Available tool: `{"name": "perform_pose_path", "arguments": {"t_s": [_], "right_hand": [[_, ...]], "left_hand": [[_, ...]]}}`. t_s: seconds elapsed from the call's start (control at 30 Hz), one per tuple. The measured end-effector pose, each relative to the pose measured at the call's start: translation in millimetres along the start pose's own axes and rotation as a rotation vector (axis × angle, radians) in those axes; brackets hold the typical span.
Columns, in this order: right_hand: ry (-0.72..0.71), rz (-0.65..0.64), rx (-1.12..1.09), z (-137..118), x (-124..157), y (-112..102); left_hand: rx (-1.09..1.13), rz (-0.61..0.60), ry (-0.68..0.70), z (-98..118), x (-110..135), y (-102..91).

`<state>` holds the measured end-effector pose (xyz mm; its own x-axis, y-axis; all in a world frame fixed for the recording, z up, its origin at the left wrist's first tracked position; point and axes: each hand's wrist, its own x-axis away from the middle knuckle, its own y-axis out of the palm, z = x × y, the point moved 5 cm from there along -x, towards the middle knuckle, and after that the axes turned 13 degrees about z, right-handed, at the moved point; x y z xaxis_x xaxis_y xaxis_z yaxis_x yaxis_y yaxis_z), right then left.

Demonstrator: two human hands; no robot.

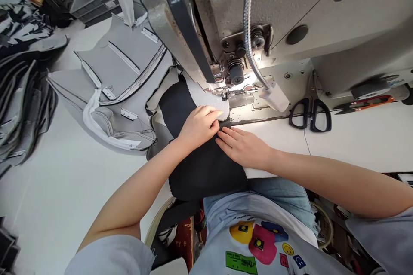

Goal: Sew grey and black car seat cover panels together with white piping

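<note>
I am watching my left hand pinching the folded edge of a black fabric panel, its fingers drawn narrow around the layers, while my right hand is lying flat on the panel with its fingers spread and pressing down. The panel is sitting just in front of the presser foot of an industrial sewing machine, with a grey mesh layer lapped over it and reaching up to the foot. The risk I am weighing is the layers creeping apart if my pinch slackens, or a fingertip straying toward the needle, which I cannot make out from this view. The panel's loose bulk is also hanging off the edge of the tabletop toward my lap, and that drag could pull the layers askew. Room is tight on the left, where grey upholstery panels are crowding the machine, while open tabletop is lying to the right, up to the black-handled scissors and orange thread snips.
</note>
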<state>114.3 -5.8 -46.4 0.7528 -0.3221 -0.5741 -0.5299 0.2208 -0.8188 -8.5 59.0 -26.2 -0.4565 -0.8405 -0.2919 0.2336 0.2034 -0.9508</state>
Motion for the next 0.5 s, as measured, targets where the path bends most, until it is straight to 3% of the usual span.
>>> {"name": "perform_pose_path", "arguments": {"t_s": [0.2,0.5], "right_hand": [[0.010,0.027,0.042,0,2,-1],[0.142,-0.096,-0.062,28,-4,17]], "left_hand": [[-0.074,0.020,0.085,6,1,5.3],[-0.145,-0.032,0.080,-3,-21,18.2]]}}
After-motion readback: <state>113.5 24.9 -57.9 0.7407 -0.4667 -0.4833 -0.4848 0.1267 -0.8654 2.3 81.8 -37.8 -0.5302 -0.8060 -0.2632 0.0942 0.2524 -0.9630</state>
